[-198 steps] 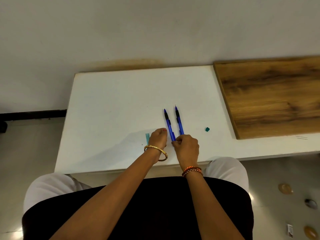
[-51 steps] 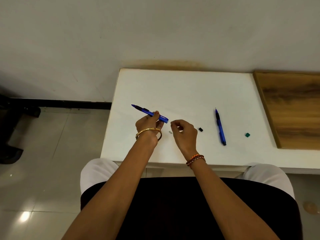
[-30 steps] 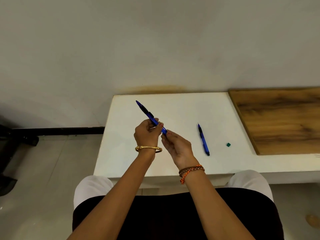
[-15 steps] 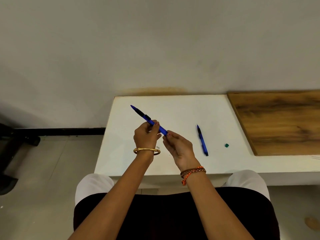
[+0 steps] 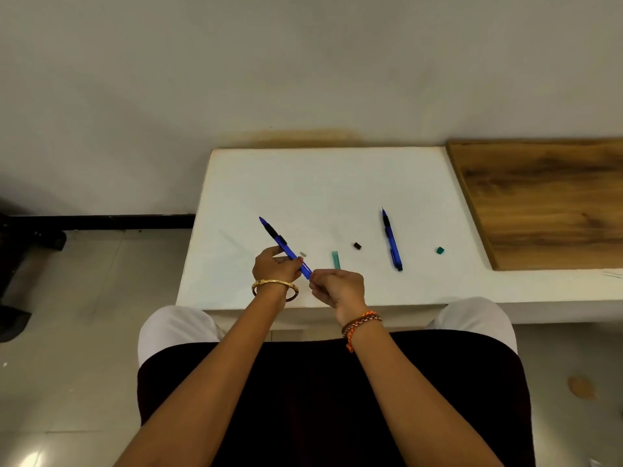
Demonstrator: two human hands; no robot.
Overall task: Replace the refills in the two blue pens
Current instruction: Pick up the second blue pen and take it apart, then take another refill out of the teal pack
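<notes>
Presently, in the head view, the left hand (image 5: 277, 268) holds one blue pen (image 5: 285, 247) above the table's (image 5: 236, 183) near left part, its grip pinching the barrel; the pen slants with its dark tip up and away toward the left edge. The right hand (image 5: 338, 287) meets the pen's near end, fingertips (image 5: 315, 274) pressed together there; what they pinch is too small to tell. A gold bangle (image 5: 274, 284) sits on the left wrist, and braided orange thread bands (image 5: 360, 323) on the right.

The second blue pen (image 5: 391, 241) lies flat on the table, well apart to the right, tip pointing toward the far edge. Between the two pens lie a short teal piece (image 5: 335, 259) and a small black piece (image 5: 357, 245). A small pale piece (image 5: 302, 254) lies just beside the held pen. A small green piece (image 5: 440, 250) lies right of the second pen, near a wooden board (image 5: 546, 203) covering the table's right end.
</notes>
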